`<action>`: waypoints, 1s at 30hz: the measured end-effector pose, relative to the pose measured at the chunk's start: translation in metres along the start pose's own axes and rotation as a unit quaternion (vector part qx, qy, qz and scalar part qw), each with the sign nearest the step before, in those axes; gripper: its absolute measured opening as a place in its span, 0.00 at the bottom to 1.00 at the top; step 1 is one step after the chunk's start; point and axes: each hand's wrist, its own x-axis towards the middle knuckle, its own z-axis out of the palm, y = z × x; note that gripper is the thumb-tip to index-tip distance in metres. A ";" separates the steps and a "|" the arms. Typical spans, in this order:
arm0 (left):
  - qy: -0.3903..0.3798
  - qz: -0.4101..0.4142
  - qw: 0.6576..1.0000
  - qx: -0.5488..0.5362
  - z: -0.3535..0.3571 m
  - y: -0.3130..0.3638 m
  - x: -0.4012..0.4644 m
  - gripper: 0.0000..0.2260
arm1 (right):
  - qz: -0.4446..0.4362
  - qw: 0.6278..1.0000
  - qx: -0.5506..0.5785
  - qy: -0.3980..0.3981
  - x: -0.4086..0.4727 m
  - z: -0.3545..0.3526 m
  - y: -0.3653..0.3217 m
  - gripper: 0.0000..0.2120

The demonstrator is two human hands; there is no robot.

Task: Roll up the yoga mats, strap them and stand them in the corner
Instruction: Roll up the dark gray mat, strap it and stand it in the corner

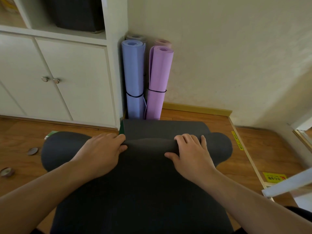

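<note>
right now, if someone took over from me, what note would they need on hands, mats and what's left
Left hand and right hand both grip the rolled edge of the dark grey mat, which lies mostly flat on the floor.
Done: blue mat and purple mat stand strapped in the corner; two more rolls behind them.
Left: finish rolling the grey mat, strap it, stand it there.

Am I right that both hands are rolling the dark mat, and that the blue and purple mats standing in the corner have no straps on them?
Not quite. Both the left hand and the right hand do grip the dark mat, but the head view shows the blue mat and the purple mat standing in the corner each with a thin dark strap around it.
</note>
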 end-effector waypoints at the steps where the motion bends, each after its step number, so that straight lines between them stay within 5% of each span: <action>1: 0.012 -0.010 1.000 -0.005 0.002 0.000 0.000 0.06 | -0.002 1.000 -0.013 0.004 0.000 0.001 -0.001 0.28; 10: 0.074 -0.013 0.993 0.095 0.009 0.017 0.001 0.12 | 0.011 0.998 -0.053 0.029 0.002 0.000 -0.006 0.23; 13: 0.008 0.012 0.999 0.053 0.007 0.014 -0.003 0.13 | -0.011 0.999 -0.041 -0.009 0.005 -0.006 -0.001 0.22; 17: -0.101 0.017 0.990 0.094 0.008 0.009 -0.006 0.28 | -0.050 0.993 -0.049 -0.097 0.003 -0.010 -0.001 0.27; 21: -0.119 0.025 0.982 0.147 0.009 0.011 -0.004 0.24 | -0.051 0.987 -0.074 -0.133 0.002 -0.015 0.001 0.23; 25: -0.194 0.028 0.980 0.027 -0.002 0.004 -0.004 0.16 | -0.065 0.979 0.003 -0.195 0.002 -0.022 0.007 0.19; 30: -0.181 0.050 0.980 -0.064 -0.017 -0.002 -0.006 0.11 | -0.071 0.965 0.105 -0.231 -0.002 -0.041 0.015 0.17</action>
